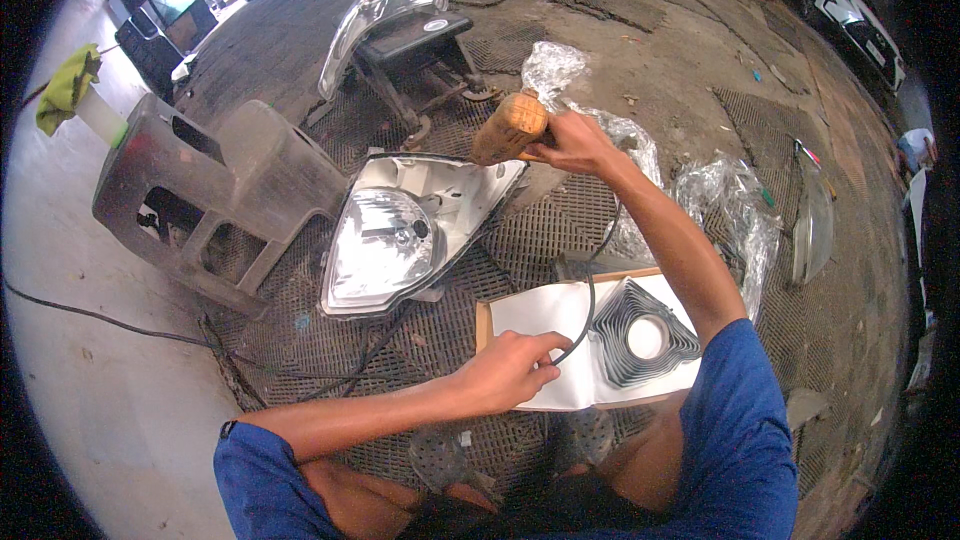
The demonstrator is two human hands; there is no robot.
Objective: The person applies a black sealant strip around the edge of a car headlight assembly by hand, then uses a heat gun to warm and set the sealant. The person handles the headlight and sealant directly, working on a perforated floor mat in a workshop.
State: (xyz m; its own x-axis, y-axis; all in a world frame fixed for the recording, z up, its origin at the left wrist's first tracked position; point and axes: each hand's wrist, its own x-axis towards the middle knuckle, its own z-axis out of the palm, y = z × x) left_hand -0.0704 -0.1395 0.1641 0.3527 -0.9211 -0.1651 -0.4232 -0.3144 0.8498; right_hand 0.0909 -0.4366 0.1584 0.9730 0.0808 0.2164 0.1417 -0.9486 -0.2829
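Observation:
My right hand is closed round the handle of a worn orange-brown heat gun, held over the top edge of an opened headlight housing. The shiny reflector bowl of the housing faces up, and it lies on the matted floor. A black power cord hangs down from the gun toward my left hand. The fingers of my left hand are pinched on this cord, above a shallow open box. Inside the box lies a square coil of black sealant strip on white paper.
A grey plastic stool lies tipped at the left. Behind the housing, a clear headlight lens rests on a small dark stool. Crumpled clear plastic wrap and another lens are at the right. Another cord crosses the floor.

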